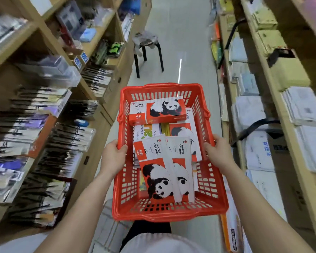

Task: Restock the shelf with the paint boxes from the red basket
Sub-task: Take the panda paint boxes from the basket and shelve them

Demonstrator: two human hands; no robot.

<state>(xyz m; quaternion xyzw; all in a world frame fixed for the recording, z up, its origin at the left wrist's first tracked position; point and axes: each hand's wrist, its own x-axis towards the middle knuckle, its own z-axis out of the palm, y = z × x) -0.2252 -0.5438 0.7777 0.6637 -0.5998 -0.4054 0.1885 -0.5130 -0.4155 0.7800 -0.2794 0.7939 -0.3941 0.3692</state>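
I carry a red plastic basket (211, 190) in front of me, above the aisle floor. My left hand (113, 157) grips its left rim and my right hand (220, 154) grips its right rim. Inside lie several red-and-white paint boxes printed with a panda and "WATER COLOUR". One box (157, 111) lies across the far end. Two more (159, 172) lean lengthwise at the near end, over others partly hidden beneath. Wooden shelves (44, 114) on the left hold brushes and packets.
A narrow aisle runs ahead between wooden shelves. A black-legged stool (148, 50) stands in the aisle beyond the basket. Stacks of paper and packs (303, 106) fill the right shelves. Flat packs lean on the floor at the lower right (232, 230).
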